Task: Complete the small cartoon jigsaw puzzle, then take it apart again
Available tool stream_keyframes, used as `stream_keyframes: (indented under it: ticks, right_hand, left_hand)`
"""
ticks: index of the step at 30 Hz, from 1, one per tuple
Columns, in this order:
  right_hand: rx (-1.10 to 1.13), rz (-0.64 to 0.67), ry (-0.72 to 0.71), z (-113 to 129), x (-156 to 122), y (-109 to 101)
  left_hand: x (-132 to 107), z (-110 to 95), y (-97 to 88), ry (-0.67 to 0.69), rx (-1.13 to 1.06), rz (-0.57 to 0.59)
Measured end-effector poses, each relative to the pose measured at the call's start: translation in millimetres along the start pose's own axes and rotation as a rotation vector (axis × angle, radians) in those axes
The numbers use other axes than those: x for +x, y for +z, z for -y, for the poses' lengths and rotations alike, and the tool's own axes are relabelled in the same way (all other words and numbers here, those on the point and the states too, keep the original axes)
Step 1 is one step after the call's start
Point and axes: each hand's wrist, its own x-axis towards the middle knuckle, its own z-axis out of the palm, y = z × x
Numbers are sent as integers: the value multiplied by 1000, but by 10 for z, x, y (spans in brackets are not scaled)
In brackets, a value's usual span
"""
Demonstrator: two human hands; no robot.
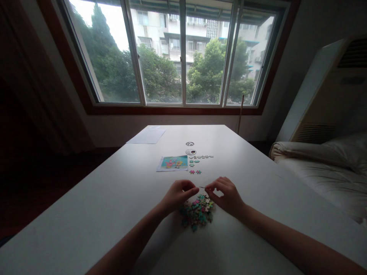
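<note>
My left hand (178, 195) and my right hand (225, 195) hover close together over a heap of small colourful puzzle pieces (197, 212) on a white table (114, 202). Both hands are pinched, their fingertips nearly meeting around a thin small puzzle piece (202, 187) between them. Further back lies a printed cartoon picture (172, 163). To its right sit a short row of joined pieces (203, 156) and a few loose pieces (195, 172).
Two small round objects (190, 152) lie beyond the picture, and a sheet of paper (146, 136) rests at the far left of the table. A bed with white bedding (323, 168) stands to the right. A wide window (183, 53) fills the far wall.
</note>
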Motion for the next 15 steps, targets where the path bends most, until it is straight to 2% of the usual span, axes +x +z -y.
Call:
stream_keyframes:
  ticks: [4,7,11,15]
  right_hand:
    - [-122,-13,-264,-10,9,-49]
    - [-172,11,-374,3,13,-72]
    - [-150,-6,-304,-2,10,-56]
    - [-117,26,-170,-28,4,-31]
  left_hand:
    - [-19,-48,22,-159,-146,56]
    - [-33,-86,35,-192,-216,49]
    - [-26,-78,40,-160,-218,32]
    - [-12,-48,26,-21,-131,31]
